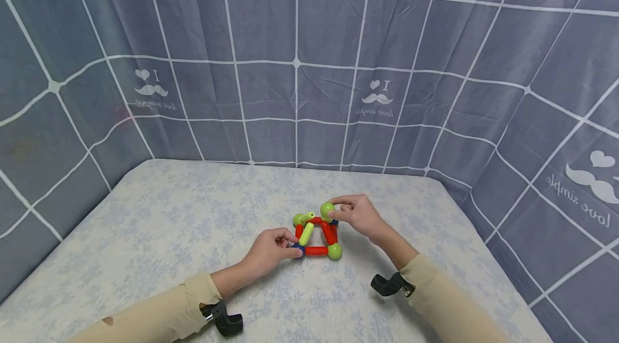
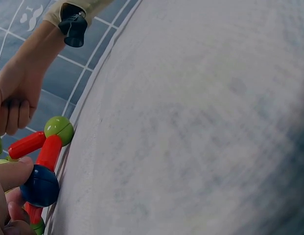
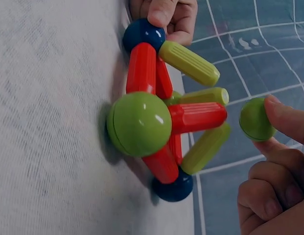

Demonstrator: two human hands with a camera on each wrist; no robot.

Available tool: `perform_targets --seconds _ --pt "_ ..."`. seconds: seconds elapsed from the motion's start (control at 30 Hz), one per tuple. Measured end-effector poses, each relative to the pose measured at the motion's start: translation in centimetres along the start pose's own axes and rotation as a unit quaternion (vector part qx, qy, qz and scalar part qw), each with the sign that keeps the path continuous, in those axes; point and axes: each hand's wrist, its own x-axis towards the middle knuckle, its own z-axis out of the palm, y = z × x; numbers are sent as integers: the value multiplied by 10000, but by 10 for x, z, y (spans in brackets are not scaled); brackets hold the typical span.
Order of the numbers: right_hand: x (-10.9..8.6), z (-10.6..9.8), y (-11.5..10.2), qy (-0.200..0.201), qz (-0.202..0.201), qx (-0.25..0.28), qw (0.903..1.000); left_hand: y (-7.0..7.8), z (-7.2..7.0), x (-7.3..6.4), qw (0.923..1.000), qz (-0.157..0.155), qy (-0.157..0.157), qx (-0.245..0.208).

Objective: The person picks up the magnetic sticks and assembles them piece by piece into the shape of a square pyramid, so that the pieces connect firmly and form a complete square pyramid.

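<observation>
A toy frame of red and yellow-green rods (image 1: 316, 235) joined by balls stands on the cloth-covered table (image 1: 169, 224). My left hand (image 1: 294, 246) pinches the dark blue corner ball (image 1: 298, 251) at the frame's near left; in the right wrist view a fingertip presses on that blue ball (image 3: 143, 33). My right hand (image 1: 336, 211) pinches a green ball (image 1: 327, 208) at the top of the frame. The right wrist view shows this green ball (image 3: 254, 119) a small gap away from the tips of a red rod (image 3: 198, 116) and a green rod (image 3: 205, 147). Another green ball (image 3: 139, 123) sits at the near right corner.
The table has a pale floral cloth (image 2: 200, 122). A blue curtain with a white grid (image 1: 300, 63) closes in the back and both sides. Black wrist mounts (image 1: 226, 321) (image 1: 389, 284) sit on both beige sleeves.
</observation>
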Motion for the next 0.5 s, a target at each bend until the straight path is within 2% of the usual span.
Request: perform_targets --seconds 0.5 --pt "0 16 1 -242 56 -56 9997 1 0 -1 10000 48 -31 -41"
